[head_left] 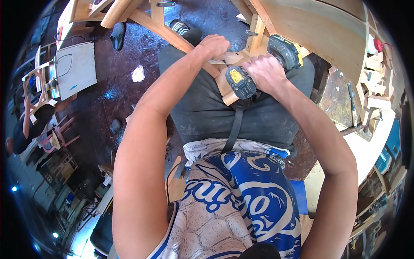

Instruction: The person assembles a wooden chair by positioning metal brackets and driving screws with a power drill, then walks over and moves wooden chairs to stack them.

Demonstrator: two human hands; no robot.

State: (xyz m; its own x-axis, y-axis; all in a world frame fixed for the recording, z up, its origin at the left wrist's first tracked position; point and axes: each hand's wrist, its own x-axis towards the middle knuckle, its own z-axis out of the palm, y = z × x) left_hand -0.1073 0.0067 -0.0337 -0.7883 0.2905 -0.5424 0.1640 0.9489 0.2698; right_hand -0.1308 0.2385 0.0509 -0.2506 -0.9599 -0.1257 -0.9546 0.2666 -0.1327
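Note:
A cordless drill [240, 82] with a yellow label lies across my lap, its battery end [284, 52] up to the right. My right hand [265, 72] is wrapped around its handle. The drill's nose points toward pieces of a pale wooden frame [161, 32] resting between my thighs. My left hand [215, 46] is closed over the frame close to the drill's tip; its fingertips are partly hidden. A wooden block [227, 96] belonging to or lying against the frame shows under the drill.
A large curved wooden panel [319, 30] stands at the upper right. Wood offcuts [375, 88] are heaped on a bench at the right. On the dark floor lie a slipper [117, 36] and a crumpled white scrap [138, 74]. A pale board [74, 71] is farther left, near another person's arm [26, 110].

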